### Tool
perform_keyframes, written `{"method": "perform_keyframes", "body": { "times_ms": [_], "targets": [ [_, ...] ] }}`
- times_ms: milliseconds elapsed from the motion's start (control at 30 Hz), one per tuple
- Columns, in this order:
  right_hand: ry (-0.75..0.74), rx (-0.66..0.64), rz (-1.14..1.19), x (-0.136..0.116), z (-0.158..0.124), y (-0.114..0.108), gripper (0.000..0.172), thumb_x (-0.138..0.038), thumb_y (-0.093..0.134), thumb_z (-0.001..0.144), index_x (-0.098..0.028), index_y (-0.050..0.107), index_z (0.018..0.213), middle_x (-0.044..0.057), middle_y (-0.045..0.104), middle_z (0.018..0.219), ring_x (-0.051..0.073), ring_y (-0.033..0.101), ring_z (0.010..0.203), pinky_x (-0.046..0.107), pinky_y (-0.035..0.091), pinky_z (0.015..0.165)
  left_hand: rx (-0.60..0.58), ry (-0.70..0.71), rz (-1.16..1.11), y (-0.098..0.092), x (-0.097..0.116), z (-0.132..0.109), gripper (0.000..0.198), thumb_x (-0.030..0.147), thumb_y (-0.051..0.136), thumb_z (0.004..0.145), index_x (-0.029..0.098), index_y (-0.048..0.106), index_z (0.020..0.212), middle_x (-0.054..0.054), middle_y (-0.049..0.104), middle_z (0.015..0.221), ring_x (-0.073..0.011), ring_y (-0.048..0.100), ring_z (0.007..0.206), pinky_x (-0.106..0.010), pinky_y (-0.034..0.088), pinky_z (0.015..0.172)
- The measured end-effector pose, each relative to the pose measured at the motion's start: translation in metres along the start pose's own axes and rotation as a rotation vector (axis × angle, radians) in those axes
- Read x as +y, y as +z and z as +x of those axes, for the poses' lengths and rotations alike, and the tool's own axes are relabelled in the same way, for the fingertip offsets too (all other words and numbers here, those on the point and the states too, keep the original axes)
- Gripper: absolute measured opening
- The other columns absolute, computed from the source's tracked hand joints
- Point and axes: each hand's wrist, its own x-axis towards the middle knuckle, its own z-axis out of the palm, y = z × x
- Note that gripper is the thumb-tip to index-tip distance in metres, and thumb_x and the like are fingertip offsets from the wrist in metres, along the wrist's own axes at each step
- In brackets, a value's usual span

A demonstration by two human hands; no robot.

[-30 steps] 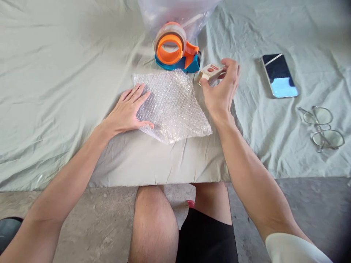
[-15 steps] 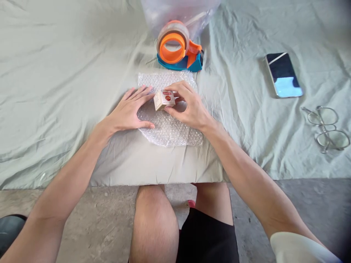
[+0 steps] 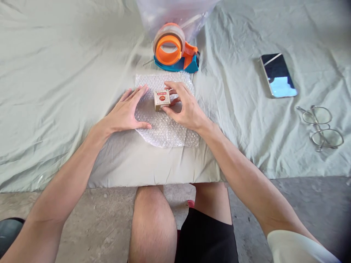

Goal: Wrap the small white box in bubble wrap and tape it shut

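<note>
A small cardboard box, cream with a red label and round red emblem on top, sits level on a sheet of bubble wrap. My right hand is around the box's right side, thumb at its near lower corner and fingers at its right and far side. To the left, my left hand rests on the wrap's left edge. Its thumb and fingers are spread apart, holding nothing, and a gap separates them from the box.
Just beyond the wrap stands an orange and blue tape dispenser with a clear roll. Behind it is a translucent plastic bag. A phone and eyeglasses lie to the right on the wrinkled green cloth.
The box has gone from tilted to flat on the bubble wrap, with my right hand still at it. My left fingers have drawn away from the box. The view shifted slightly.
</note>
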Motion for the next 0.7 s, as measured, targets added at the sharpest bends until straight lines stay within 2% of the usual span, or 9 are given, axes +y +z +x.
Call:
{"method": "perform_keyframes", "body": {
  "times_ms": [200, 333, 400, 500, 567, 633, 700],
  "targets": [
    [-0.034, -0.022, -0.040, -0.001, 0.000, 0.000, 0.079, -0.025, 0.070, 0.101, -0.031, 0.047, 0.176, 0.014, 0.063, 0.168, 0.038, 0.067, 0.148, 0.066, 0.065, 0.126, -0.004, -0.011, -0.007, -0.001, 0.001, 0.000, 0.149, 0.102, 0.083, 0.086, 0.027, 0.013, 0.195, -0.016, 0.021, 0.201, -0.0469, 0.018, 0.188, -0.067, 0.007, 0.155],
    [-0.024, -0.031, -0.072, 0.000, 0.001, 0.000, 0.081, -0.028, 0.072, 0.100, -0.031, 0.046, 0.177, 0.014, 0.063, 0.171, 0.040, 0.065, 0.152, 0.071, 0.058, 0.131, 0.021, -0.001, -0.020, 0.000, -0.002, -0.001, 0.147, 0.105, 0.081, 0.083, 0.028, 0.020, 0.193, -0.015, 0.025, 0.200, -0.0472, 0.021, 0.187, -0.067, 0.015, 0.155],
    [-0.027, -0.026, -0.071, 0.000, 0.001, -0.001, 0.079, -0.032, 0.071, 0.102, -0.030, 0.046, 0.176, 0.014, 0.064, 0.170, 0.039, 0.067, 0.149, 0.069, 0.059, 0.130, 0.106, 0.014, -0.081, 0.002, -0.004, -0.001, 0.133, 0.106, 0.073, 0.090, 0.032, 0.029, 0.190, -0.012, 0.031, 0.199, -0.0460, 0.027, 0.186, -0.067, 0.026, 0.152],
    [-0.013, -0.015, -0.091, -0.006, 0.001, -0.006, 0.074, -0.044, 0.071, 0.105, -0.033, 0.047, 0.174, 0.012, 0.064, 0.170, 0.038, 0.069, 0.144, 0.066, 0.059, 0.129, 0.396, 0.007, -0.207, 0.005, -0.009, 0.001, 0.086, 0.098, 0.047, 0.111, 0.043, 0.046, 0.178, -0.004, 0.053, 0.186, -0.0382, 0.048, 0.174, -0.063, 0.048, 0.137],
    [0.026, 0.038, -0.117, -0.014, 0.001, -0.011, 0.066, -0.057, 0.064, 0.109, -0.036, 0.050, 0.171, 0.011, 0.064, 0.170, 0.038, 0.069, 0.143, 0.066, 0.059, 0.128, 0.561, -0.020, -0.239, 0.008, -0.012, 0.002, 0.069, 0.091, 0.040, 0.117, 0.047, 0.055, 0.167, -0.003, 0.067, 0.169, -0.0340, 0.064, 0.158, -0.057, 0.059, 0.122],
    [0.054, 0.121, -0.137, -0.021, 0.001, -0.017, 0.059, -0.065, 0.055, 0.112, -0.040, 0.053, 0.166, 0.010, 0.065, 0.169, 0.039, 0.068, 0.144, 0.065, 0.059, 0.126, 0.602, -0.028, -0.203, 0.010, -0.011, 0.001, 0.064, 0.088, 0.049, 0.116, 0.045, 0.060, 0.162, -0.005, 0.072, 0.158, -0.0334, 0.071, 0.142, -0.053, 0.064, 0.108],
    [0.049, 0.170, -0.141, -0.026, 0.001, -0.021, 0.057, -0.067, 0.052, 0.114, -0.042, 0.055, 0.164, 0.010, 0.064, 0.168, 0.041, 0.066, 0.148, 0.066, 0.059, 0.126, 0.554, 0.000, -0.121, 0.010, -0.005, 0.000, 0.064, 0.082, 0.063, 0.112, 0.041, 0.061, 0.161, -0.008, 0.071, 0.157, -0.0349, 0.072, 0.137, -0.053, 0.066, 0.105]
  ]
}}
